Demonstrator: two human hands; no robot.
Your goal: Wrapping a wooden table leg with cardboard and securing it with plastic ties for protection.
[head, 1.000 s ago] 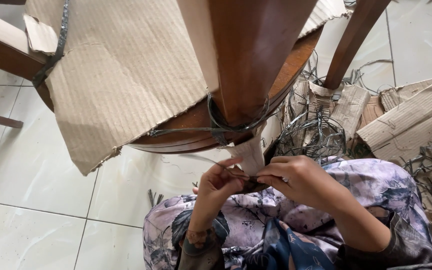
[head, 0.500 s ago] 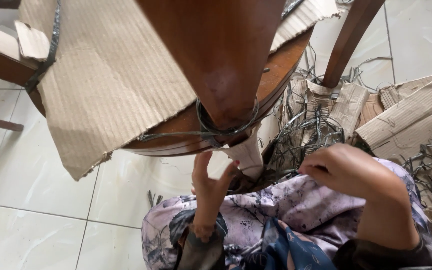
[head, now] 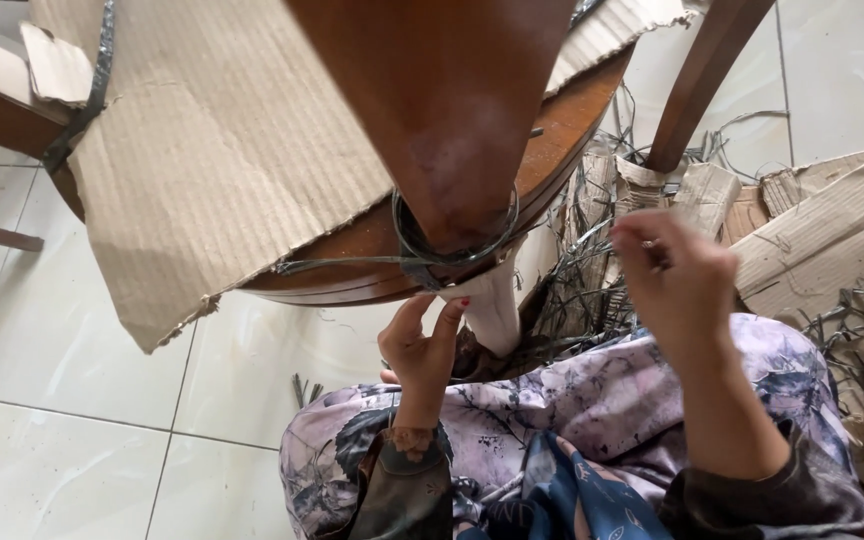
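While most of the frame is filled by wrapped furniture, the entries run as follows. Corrugated cardboard sheet (head: 212, 170): tan, torn at its lower edge, lying over a round dark wooden table (head: 352, 262) turned on its side. Wooden leg (head: 442, 110): reddish brown, broad, tapering toward the camera, partly bare. Second leg (head: 697, 85): slimmer, slanting at upper right. White tile floor (head: 62, 400): visible lower left. Cardboard scraps (head: 832, 230): heaped at right, tangled with cut grey strapping. Packing strap (head: 457, 245): grey plastic band looped loosely around the base of the broad leg, one tail running left along the table rim. White wrapping piece (head: 492, 305): hangs below the strap, beside the left thumb. Right hand (head: 677, 275): raised clear of the table, fingers curled together, possibly pinching a thin strand, though the view is too blurred to confirm. Left hand (head: 422, 345): fingers spread open, fingertips touching the underside of the strap at the leg base.
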